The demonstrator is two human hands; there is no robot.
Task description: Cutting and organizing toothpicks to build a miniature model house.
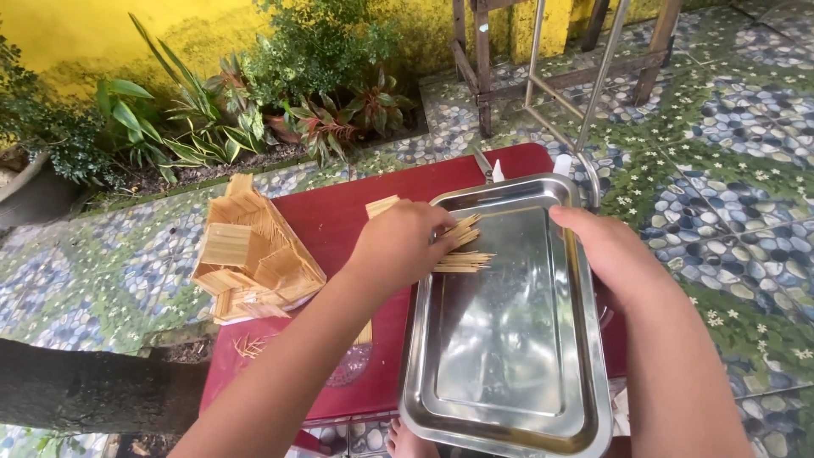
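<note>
A shiny steel tray lies on a dark red table. My left hand is closed on a bundle of thin wooden sticks, whose ends fan out over the tray's left side. My right hand grips the tray's right rim, fingers wrapped over the edge. A small house built of wooden sticks stands on the table's left part, just left of my left arm.
Loose stick bits lie near the table's front left. Two white bottle tips stand behind the tray. Beyond are metal legs, a wooden frame, patterned floor tiles, and plants by a yellow wall.
</note>
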